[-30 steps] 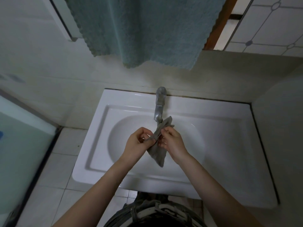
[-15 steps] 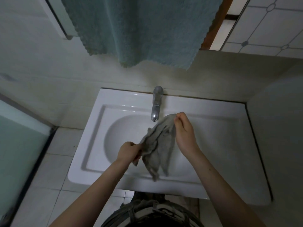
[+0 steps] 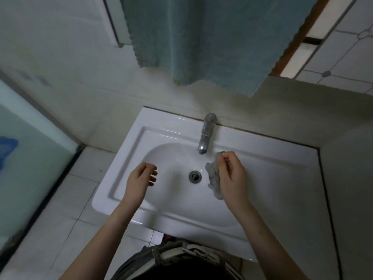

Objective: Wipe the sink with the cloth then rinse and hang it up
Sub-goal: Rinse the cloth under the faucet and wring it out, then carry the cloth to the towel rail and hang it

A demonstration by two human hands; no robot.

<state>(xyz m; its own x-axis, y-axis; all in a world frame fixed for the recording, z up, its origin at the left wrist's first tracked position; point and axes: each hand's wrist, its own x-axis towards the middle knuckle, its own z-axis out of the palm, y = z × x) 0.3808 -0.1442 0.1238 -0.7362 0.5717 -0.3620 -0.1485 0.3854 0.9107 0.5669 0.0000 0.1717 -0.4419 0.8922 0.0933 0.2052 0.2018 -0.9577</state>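
Now the right hand (image 3: pixel 232 174) has its fingers closed tight on the gray cloth (image 3: pixel 214 178), bunched up over the right side of the white sink (image 3: pixel 125 178), near the drain (image 3: pixel 195 176). The left hand (image 3: pixel 139 178) hangs loose, fingers apart, holding nothing, left of the middle.

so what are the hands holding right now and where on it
The right hand grips the grey cloth, bunched, by its upper part over the sink. The left hand holds nothing.
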